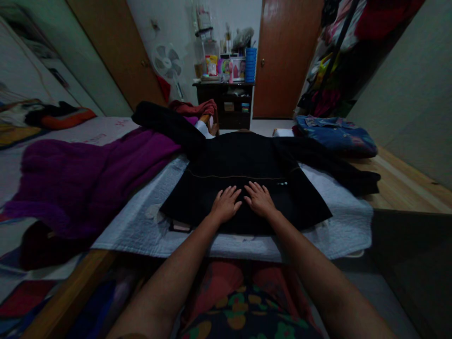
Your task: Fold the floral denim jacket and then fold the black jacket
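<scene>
A black jacket (240,157) lies spread out face down or back up, which I cannot tell, with its sleeves stretched to both sides. A thin tan seam crosses its middle, and a few small pale dots sit right of centre. My left hand (226,204) rests flat on the lower part of the jacket, fingers spread. Close beside it, my right hand (260,200) lies flat on the same cloth, fingers apart. Neither hand holds anything. Under the jacket is a light blue quilted cloth (141,230).
A purple garment (95,174) lies at the left, under the jacket's left-hand sleeve. Folded denim (335,134) sits at the right on a wooden surface (406,181). Farther back stand a white fan (168,61) and a dark cabinet (226,103) holding several items.
</scene>
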Available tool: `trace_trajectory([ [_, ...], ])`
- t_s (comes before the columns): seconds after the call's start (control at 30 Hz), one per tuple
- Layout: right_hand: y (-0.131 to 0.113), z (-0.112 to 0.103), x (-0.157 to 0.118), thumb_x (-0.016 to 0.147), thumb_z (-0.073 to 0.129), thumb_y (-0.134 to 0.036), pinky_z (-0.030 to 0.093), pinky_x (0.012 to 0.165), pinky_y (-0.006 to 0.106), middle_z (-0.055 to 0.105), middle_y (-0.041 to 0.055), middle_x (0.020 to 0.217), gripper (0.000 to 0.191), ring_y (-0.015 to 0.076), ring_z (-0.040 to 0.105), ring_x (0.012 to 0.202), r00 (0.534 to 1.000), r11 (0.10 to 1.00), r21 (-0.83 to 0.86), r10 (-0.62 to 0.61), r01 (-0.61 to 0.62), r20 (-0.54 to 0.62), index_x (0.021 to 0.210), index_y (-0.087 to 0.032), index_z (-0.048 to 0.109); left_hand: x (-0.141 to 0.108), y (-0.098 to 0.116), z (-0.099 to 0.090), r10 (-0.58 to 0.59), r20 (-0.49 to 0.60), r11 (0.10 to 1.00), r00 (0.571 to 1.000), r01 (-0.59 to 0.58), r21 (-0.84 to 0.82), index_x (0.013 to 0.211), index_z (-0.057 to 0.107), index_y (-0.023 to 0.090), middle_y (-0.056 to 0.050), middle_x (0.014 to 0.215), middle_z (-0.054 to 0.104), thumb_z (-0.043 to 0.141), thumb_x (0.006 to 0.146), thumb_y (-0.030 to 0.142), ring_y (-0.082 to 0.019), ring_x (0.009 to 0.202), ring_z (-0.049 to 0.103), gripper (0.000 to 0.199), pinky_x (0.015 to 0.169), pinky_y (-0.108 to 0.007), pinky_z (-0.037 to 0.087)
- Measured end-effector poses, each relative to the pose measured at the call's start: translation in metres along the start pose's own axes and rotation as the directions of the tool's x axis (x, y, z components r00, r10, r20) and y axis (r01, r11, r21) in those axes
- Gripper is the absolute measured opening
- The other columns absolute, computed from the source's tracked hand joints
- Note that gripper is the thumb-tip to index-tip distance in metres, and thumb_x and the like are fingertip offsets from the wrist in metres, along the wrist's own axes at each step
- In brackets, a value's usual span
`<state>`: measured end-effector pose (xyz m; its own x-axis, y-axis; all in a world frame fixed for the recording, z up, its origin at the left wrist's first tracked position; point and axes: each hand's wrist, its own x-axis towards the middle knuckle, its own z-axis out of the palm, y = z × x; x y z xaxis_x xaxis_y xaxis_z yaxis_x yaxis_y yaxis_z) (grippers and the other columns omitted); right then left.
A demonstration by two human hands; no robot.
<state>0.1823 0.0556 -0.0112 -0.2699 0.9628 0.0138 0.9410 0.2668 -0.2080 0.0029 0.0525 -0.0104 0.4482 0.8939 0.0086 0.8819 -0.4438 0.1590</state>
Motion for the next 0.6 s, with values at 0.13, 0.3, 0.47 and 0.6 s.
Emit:
trace_trajectory([
  [0.13,0.0014,0.0007,0.0015,0.097,0.034,-0.044,0.013,0.115,0.045,0.027,0.0058,0.157,0.053,0.0236,0.019,0.144,1.000,1.000,-0.014,0.001,-0.001,-0.018,0.146,-0.023,0.037,-0.0006,-0.0007,-0.0014,-0.003,-0.014,1.000,1.000,0.003,-0.002,0.146,0.035,0.026,-0.004,0.156,0.030,0.035,0.096,0.043,-0.022,0.144,0.022,0.052,0.116,-0.045,0.019],
  [0.3,-0.0001,0.0012,0.0016,0.097,0.035,-0.044,0.012,0.115,0.045,0.028,0.0058,0.156,0.053,0.0233,0.020,0.144,1.000,1.000,-0.013,0.012,-0.012,-0.023,0.145,-0.023,0.038,-0.0023,0.0007,-0.0025,-0.008,-0.027,1.000,1.000,0.008,-0.006,0.145,0.035,0.027,-0.003,0.155,0.031,0.036,0.096,0.043,-0.022,0.144,0.023,0.052,0.116,-0.044,0.019],
  [0.47,-0.0015,0.0012,0.0006,0.097,0.033,-0.043,0.011,0.116,0.043,0.029,0.0061,0.156,0.052,0.0226,0.020,0.144,0.999,1.000,-0.018,0.016,-0.017,-0.043,0.145,-0.022,0.039,-0.0027,0.0006,-0.0010,0.000,-0.054,1.000,0.999,0.000,0.004,0.145,0.036,0.027,-0.003,0.155,0.032,0.036,0.096,0.043,-0.022,0.143,0.024,0.051,0.116,-0.044,0.019],
  [0.6,-0.0027,0.0030,-0.0004,0.097,0.034,-0.046,0.012,0.115,0.043,0.027,0.0065,0.157,0.054,0.0246,0.017,0.145,0.998,0.998,-0.036,0.041,-0.043,-0.055,0.146,-0.024,0.037,-0.0013,-0.0016,0.0035,0.005,-0.049,1.000,0.999,-0.004,0.015,0.146,0.034,0.027,-0.004,0.156,0.030,0.036,0.095,0.044,-0.023,0.144,0.021,0.054,0.116,-0.045,0.018],
])
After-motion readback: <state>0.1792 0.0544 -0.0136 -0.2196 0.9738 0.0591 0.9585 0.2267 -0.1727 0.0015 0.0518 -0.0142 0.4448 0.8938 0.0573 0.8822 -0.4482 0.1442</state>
